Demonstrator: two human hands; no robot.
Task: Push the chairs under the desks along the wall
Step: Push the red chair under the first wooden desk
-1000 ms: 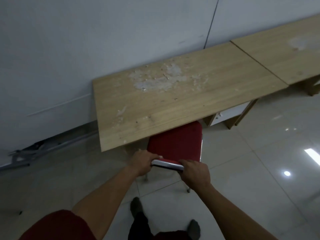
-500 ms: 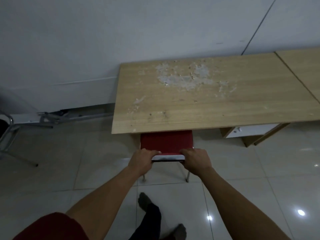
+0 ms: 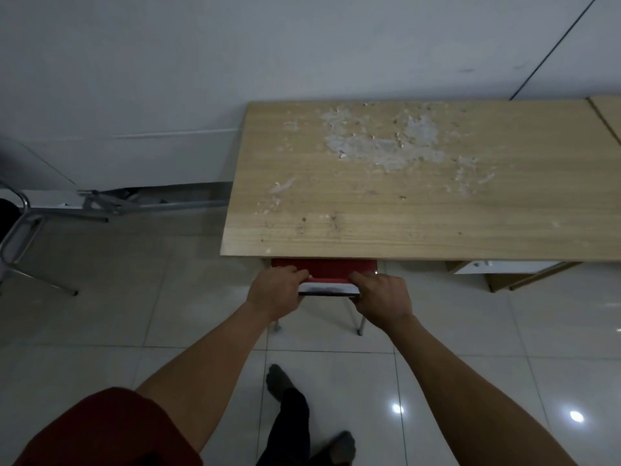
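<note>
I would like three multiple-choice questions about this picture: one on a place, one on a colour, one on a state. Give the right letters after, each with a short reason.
1. Where is the chair's seat?
A. mostly under the desk
B. on top of the desk
C. far from the desk

2. What colour is the seat?
A. blue
B. red
C. green

3. What are the hands doing?
A. hanging free
B. resting on the desk
C. gripping the backrest

Answers:
1 A: only a strip of the red chair shows past the edge of the desk.
2 B: the visible cushion is red.
3 C: the left hand and right hand close around the top rail.
</note>
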